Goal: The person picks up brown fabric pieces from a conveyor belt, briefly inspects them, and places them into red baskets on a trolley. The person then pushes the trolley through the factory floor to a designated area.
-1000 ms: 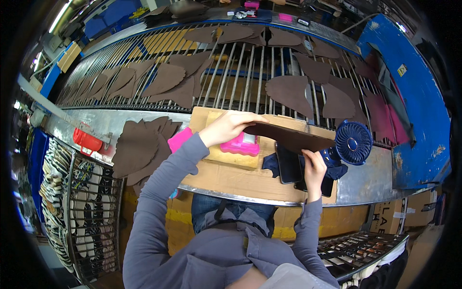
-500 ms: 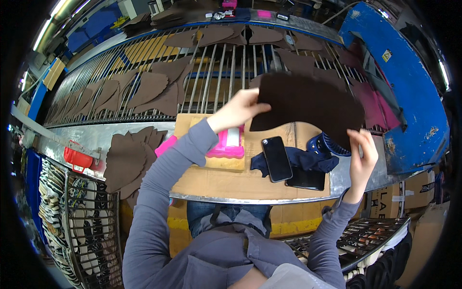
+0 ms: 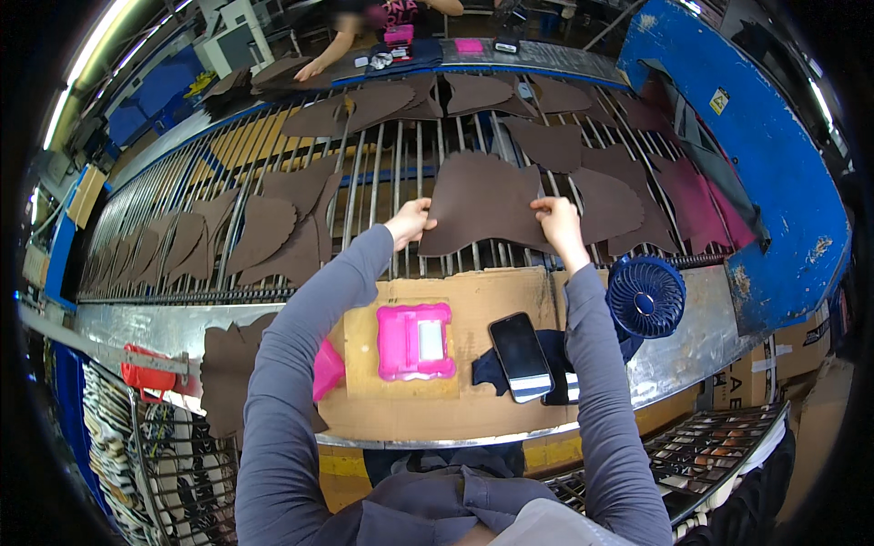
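A flat brown cut piece (image 3: 487, 205) with a scalloped far edge is stretched between my hands, on or just above the metal rods (image 3: 364, 196) of a conveyor. My left hand (image 3: 412, 224) pinches its left edge. Fingers closed, my right hand (image 3: 559, 226) holds the piece at its right edge. Similar brown pieces (image 3: 262, 235) lie overlapping on the rods to the left. More brown pieces (image 3: 608, 205) lie just right of my right hand. Nearer my body, a pink plastic frame (image 3: 391, 338) lies on the cardboard-covered table (image 3: 437, 419).
A black phone (image 3: 519, 350) lies on dark cloth, beside a blue fan (image 3: 645, 297). A brown stack (image 3: 228, 373) sits at the table's left. A blue metal housing (image 3: 765, 182) stands at the right. Across the conveyor, another person's hand (image 3: 311, 69) reaches over dark pieces.
Both hands have moved forward with the brown piece, from raised above the table to the conveyor rods. The piece now lies flatter. A co-worker's arms have appeared at the far side.
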Demonstrator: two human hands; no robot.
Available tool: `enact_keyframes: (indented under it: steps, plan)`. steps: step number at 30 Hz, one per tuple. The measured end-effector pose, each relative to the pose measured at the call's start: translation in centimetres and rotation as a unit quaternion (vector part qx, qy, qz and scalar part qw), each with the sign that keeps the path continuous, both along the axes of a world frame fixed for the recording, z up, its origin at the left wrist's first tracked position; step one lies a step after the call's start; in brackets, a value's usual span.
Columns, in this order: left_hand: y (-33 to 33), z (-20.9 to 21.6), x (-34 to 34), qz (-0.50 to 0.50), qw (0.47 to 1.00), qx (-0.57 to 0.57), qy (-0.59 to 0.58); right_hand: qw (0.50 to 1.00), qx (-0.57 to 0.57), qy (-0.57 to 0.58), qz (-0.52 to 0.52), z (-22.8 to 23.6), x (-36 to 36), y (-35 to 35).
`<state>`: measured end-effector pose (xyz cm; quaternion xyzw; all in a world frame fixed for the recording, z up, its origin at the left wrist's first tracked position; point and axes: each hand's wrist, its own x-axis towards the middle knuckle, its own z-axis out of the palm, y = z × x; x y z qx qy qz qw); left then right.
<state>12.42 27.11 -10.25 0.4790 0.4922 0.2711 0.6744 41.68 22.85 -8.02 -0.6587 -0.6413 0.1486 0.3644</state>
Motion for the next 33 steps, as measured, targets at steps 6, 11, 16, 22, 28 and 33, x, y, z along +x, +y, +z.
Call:
enact_keyframes:
  steps: [6,11,16,22,28,33]
  plan:
    - [1.5,-4.7,2.1,-0.055,0.997,-0.047,0.034,0.994,-0.097,0.008,-0.04,-5.7,2.3,0.9]
    - [0.6,-1.4,0.2,-0.159,0.976,-0.016,0.146,0.993,-0.033,-0.107,-0.031,-3.7,1.7,-0.9]
    - [-4.9,10.1,-9.4,-0.264,0.941,0.181,0.112,0.99,0.03,0.052,0.13,7.7,-3.3,-8.9]
    - [-24.1,3.3,-26.0,0.318,0.892,0.275,0.167,0.983,0.026,0.08,0.164,8.7,-3.8,-18.9]
    - [-41.3,-6.3,-29.0,0.421,0.703,0.035,0.573,0.983,-0.007,0.073,0.166,6.2,-3.5,-21.4]
    - [-42.1,-7.7,-35.8,0.434,0.68,0.026,0.591,0.977,0.064,0.048,0.198,8.3,-5.8,-23.0]
